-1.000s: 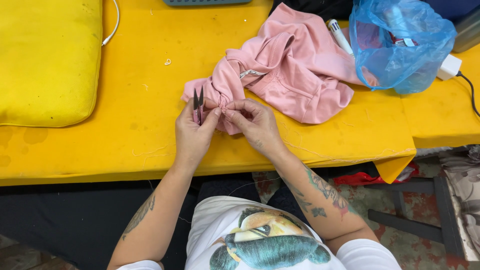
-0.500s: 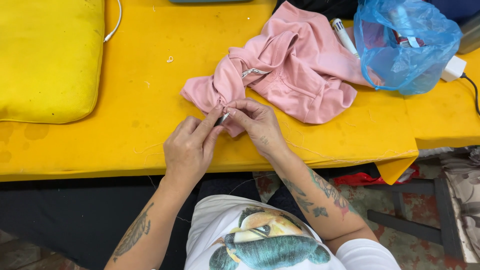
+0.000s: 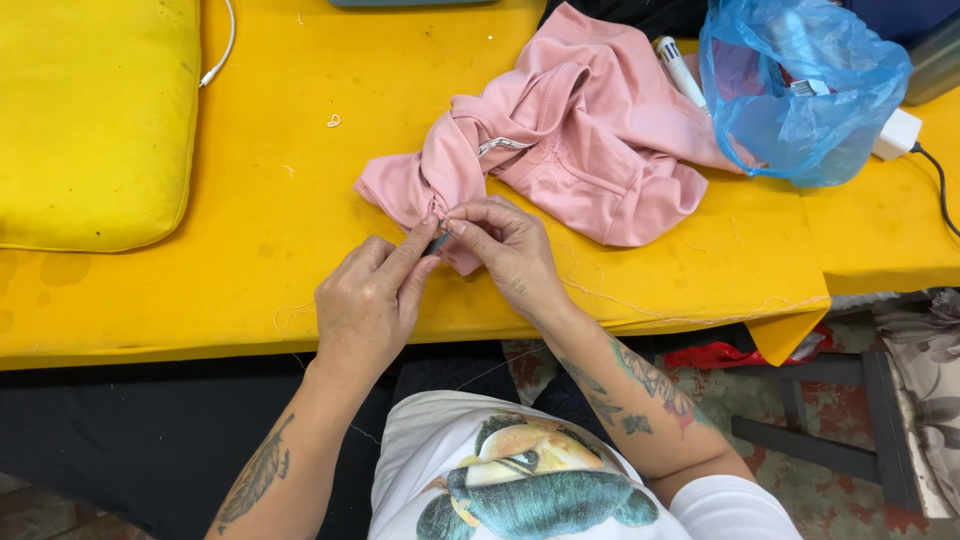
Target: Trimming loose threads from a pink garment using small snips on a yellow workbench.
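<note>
A crumpled pink garment (image 3: 590,150) lies on the yellow-covered table (image 3: 250,200). Its near corner is bunched between both hands. My left hand (image 3: 375,300) is closed around small dark thread snips (image 3: 438,243), of which only a grey bit shows between the fingers, right at the fabric. My right hand (image 3: 505,250) pinches the pink corner from the other side, its fingertips touching those of the left hand.
A thick yellow cushion (image 3: 90,120) fills the table's left end, with a white cable (image 3: 225,50) behind it. A blue plastic bag (image 3: 800,90), a white pen-like tube (image 3: 680,70) and a white charger block (image 3: 895,135) sit at the back right. Loose threads lie on the cloth.
My left hand has turned over and dropped lower, so the snips that stood upright are now tucked under the fingers against the pink corner. The right hand kept its pinch.
</note>
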